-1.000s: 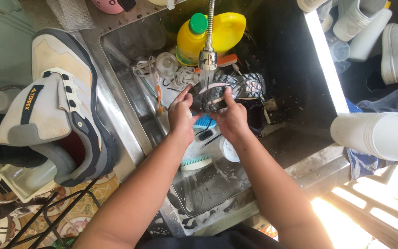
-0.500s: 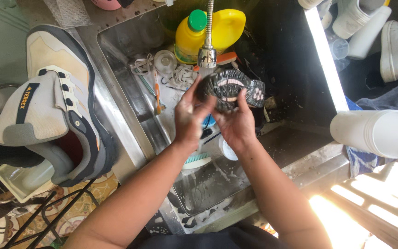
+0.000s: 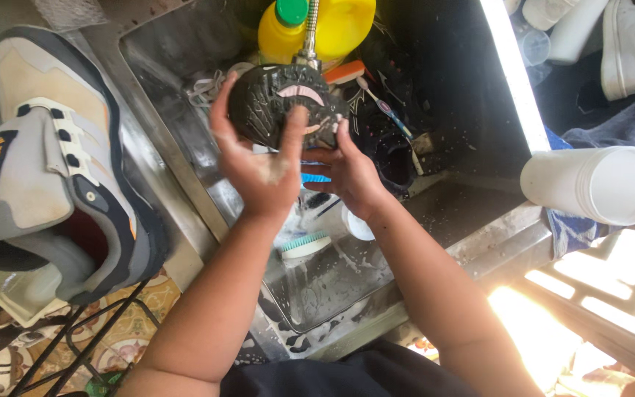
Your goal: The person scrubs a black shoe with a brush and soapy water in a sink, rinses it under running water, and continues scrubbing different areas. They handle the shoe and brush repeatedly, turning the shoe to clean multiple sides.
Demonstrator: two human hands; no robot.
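Both hands are clamped on a dark shoe [image 3: 284, 103] held sole-up over the steel sink [image 3: 163, 95], just below the tap [image 3: 307, 44] in the upper middle of the frame. The left hand [image 3: 259, 162] wraps its near side, fingers spread over the black tread with its pink patches; the right hand [image 3: 347, 173] grips the other end. Behind the shoe stands a yellow bottle [image 3: 332, 26] with a green cap. A scrubbing brush [image 3: 304, 246] lies in the soapy basin below the hands. At the left, a grey and beige sneaker [image 3: 45, 169] rests on the worktop; at the right edge lies a white cup [image 3: 597, 184] on its side.
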